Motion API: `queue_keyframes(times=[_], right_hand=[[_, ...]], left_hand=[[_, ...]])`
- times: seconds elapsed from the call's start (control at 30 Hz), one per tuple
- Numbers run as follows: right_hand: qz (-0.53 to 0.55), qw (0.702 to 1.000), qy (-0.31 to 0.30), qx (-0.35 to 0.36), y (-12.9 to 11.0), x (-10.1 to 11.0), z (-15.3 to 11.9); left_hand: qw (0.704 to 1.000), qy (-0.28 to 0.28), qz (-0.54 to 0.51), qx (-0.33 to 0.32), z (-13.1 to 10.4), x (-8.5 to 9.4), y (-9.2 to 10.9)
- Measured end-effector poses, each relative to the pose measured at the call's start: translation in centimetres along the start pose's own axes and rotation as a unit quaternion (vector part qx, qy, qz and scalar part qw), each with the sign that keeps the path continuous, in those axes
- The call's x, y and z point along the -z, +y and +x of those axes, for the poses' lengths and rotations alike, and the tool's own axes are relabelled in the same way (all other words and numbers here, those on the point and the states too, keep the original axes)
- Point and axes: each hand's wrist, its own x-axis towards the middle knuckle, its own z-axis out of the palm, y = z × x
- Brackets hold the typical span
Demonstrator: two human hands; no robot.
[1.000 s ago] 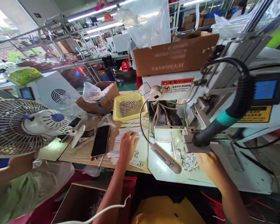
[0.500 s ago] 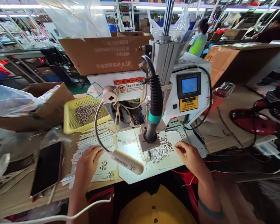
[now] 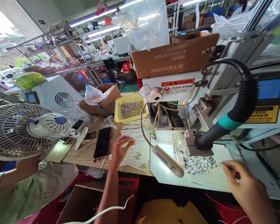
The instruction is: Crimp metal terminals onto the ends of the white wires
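Note:
My left hand (image 3: 121, 151) is over a layer of flat white strips (image 3: 136, 133), its thumb and fingertips drawn together; anything between them is too small to make out. Beside the heap of small silvery-white pieces (image 3: 200, 164) on the machine's white base plate (image 3: 168, 174), my right hand (image 3: 244, 182) pinches thumb and forefinger, and I cannot make out what is held. Above that heap sits the machine's metal head block (image 3: 196, 144) with its black hose (image 3: 244, 96). A lamp on a bendy neck (image 3: 169, 161) hangs between my hands.
A yellow basket (image 3: 118, 113) of small metal parts stands behind the strips. Left of them lie a black phone (image 3: 103, 143) and an open carton (image 3: 112, 99). A white fan (image 3: 46, 124) stands farther left, near another person's arm (image 3: 25, 168).
The view has swung left, bringing the fan and the other person's arm into sight. Both my hands stay near the same places, left by the strips and right by the heap.

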Motion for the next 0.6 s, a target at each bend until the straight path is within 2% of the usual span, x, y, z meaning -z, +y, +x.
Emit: queue_keyframes(times=[0.13, 0.33, 0.5, 0.6], right_hand=[[-0.006, 0.999, 0.024, -0.039, -1.5, 1.2, 0.2], [0.095, 0.994, -0.017, -0.060, -1.5, 0.8, 0.1], [0.185, 0.978, -0.049, -0.080, -2.2, 0.5, 0.1], [0.268, 0.954, -0.102, -0.082, -4.0, 0.3, 0.2]], left_hand=[[1.000, -0.030, 0.001, 0.007, 0.0, -0.4, -0.7], [0.997, -0.049, 0.053, -0.026, 0.0, -0.6, -0.6], [0.981, -0.075, 0.176, -0.020, -0.1, -0.4, 2.6], [0.982, -0.120, 0.145, 0.000, -0.4, -2.1, 5.1]])
